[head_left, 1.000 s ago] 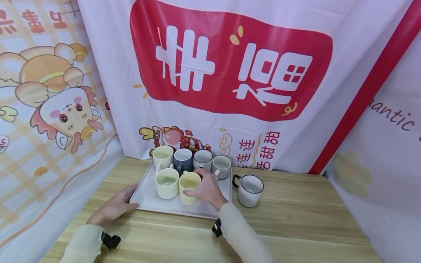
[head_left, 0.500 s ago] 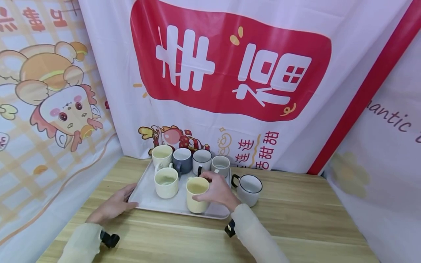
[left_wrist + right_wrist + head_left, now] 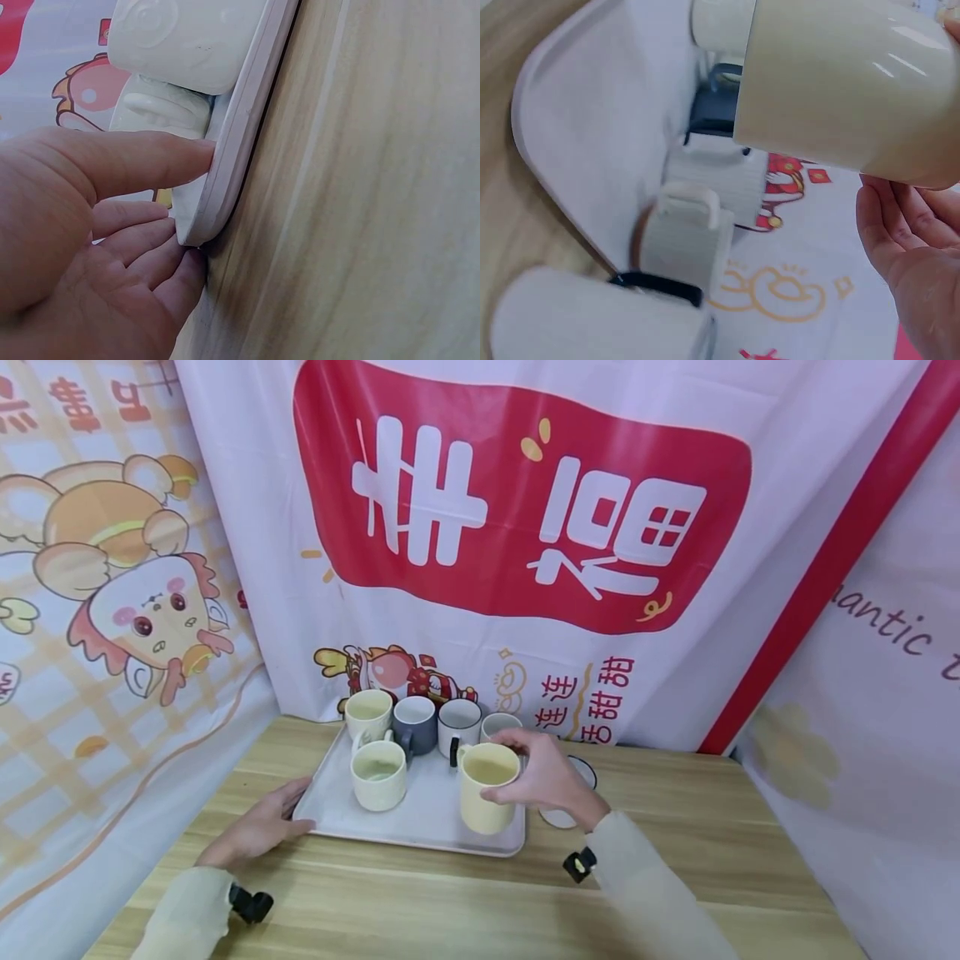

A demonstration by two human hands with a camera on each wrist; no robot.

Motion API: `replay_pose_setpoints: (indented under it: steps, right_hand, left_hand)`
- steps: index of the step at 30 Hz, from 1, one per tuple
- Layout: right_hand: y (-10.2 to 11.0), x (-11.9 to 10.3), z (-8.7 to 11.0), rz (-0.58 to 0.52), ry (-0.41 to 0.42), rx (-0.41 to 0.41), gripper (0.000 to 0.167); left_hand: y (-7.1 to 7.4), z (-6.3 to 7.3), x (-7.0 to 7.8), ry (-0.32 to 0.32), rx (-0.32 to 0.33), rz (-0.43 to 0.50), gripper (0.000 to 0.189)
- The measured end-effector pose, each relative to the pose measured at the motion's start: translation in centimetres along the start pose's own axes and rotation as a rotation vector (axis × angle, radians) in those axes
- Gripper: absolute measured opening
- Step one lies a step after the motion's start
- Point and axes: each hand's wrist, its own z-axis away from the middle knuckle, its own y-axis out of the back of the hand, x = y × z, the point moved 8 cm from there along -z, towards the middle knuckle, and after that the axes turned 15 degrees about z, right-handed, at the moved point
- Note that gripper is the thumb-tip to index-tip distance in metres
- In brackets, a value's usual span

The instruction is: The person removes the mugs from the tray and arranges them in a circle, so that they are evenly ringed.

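Note:
My right hand (image 3: 551,777) grips a pale yellow mug (image 3: 483,810) near its rim, fingers behind and thumb in front. The mug hangs upright over the right part of a white tray (image 3: 427,814), its handle turned away toward the back left. In the right wrist view the mug's smooth side (image 3: 840,90) fills the upper part, with a gap beneath its base. My left hand (image 3: 258,828) holds the tray's front left corner. The left wrist view has the thumb (image 3: 161,161) pressing the rim and the other fingers around the corner.
On the tray stand a cream mug (image 3: 378,781), a yellow mug (image 3: 367,714), a dark grey mug (image 3: 415,731), a white black-rimmed mug (image 3: 459,727) and a grey mug (image 3: 686,236). Right of the tray, another black-rimmed mug (image 3: 558,817) stands on the wooden table (image 3: 675,843), partly behind my right hand.
My right hand has carried the yellow mug rightward from beside the cream mug and raised it over the tray's right side. My left hand stays at the corner.

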Motion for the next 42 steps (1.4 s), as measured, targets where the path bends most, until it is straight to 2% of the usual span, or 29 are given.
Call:
replay_pose_setpoints:
  steps: [5,10,16,22,26,30,37,42]
  right_hand:
    - [4.1,0.1,1.2,0.007,0.019,0.029,0.060]
    - [8.0,1.3,2.2,0.035,-0.026,0.049,0.061]
    - [13.1,3.7,3.0,0.150,-0.066,0.118,0.062]
    - [16.7,6.9,4.1,0.207,-0.189,0.147,0.071]
    - [17.6,9.2,4.9,0.212,-0.238,0.163,0.073]
    - [17.4,12.0,5.5,0.204,-0.274,0.169,0.070]
    - [15.2,17.1,6.8,0.182,-0.376,0.147,0.074]
    - [13.1,19.3,7.0,0.172,-0.381,0.147,0.074]
  left_hand:
    - [0.0,-0.1,0.0,-0.019,-0.001,0.010,0.087]
    - [0.1,-0.1,0.0,-0.018,-0.008,0.008,0.087]
    - [-0.1,0.1,0.2,-0.025,-0.002,0.018,0.086]
    - [-0.2,0.2,0.2,-0.022,-0.005,0.039,0.087]
    - [-0.1,0.3,0.3,-0.026,-0.005,0.033,0.087]
    - [-0.1,0.3,0.6,-0.033,-0.002,0.019,0.086]
    - [-0.1,0.3,0.5,-0.033,-0.004,0.019,0.086]
    - [-0.1,0.2,0.4,-0.040,0.004,0.015,0.086]
